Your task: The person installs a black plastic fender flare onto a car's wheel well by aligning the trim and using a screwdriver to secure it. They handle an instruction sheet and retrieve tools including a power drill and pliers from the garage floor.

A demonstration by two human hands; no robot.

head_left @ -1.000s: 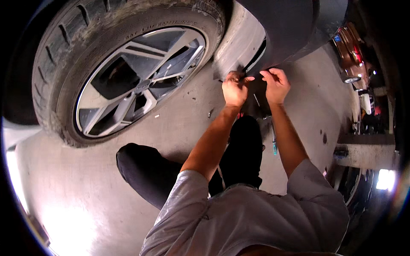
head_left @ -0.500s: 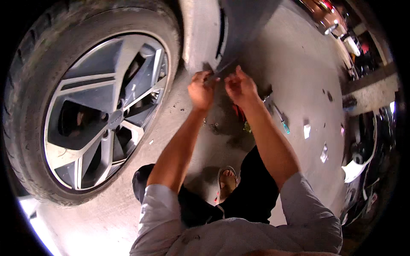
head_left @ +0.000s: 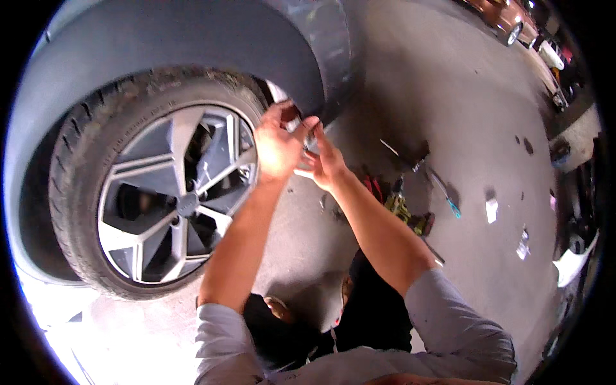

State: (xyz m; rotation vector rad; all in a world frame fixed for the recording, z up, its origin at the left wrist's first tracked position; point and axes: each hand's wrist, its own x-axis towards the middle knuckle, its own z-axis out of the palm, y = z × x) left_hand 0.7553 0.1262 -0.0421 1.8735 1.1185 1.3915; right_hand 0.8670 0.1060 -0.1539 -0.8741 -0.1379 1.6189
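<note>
My left hand [head_left: 278,146] is up by the lower end of the dark wheel arch trim [head_left: 308,61], beside the tyre [head_left: 83,186]. Its fingers are curled at the trim's edge, and what they hold is hidden. My right hand [head_left: 328,163] meets it from the right, fingers bent toward the left thumb. Something small may be between the two hands; I cannot make it out. Left of my forearms stands the wheel with its silver and grey alloy rim [head_left: 186,205], mounted on the car.
On the concrete floor [head_left: 443,122] to the right lie red-handled pliers [head_left: 374,187], a green and black power tool [head_left: 399,206] and a screwdriver with a teal handle [head_left: 455,210]. Scraps of white paper [head_left: 491,210] lie farther right. Another car [head_left: 507,19] is at the far right.
My view has shifted, showing more of the wheel arch. My hands have drawn closer together, and the right one has come across to the left hand.
</note>
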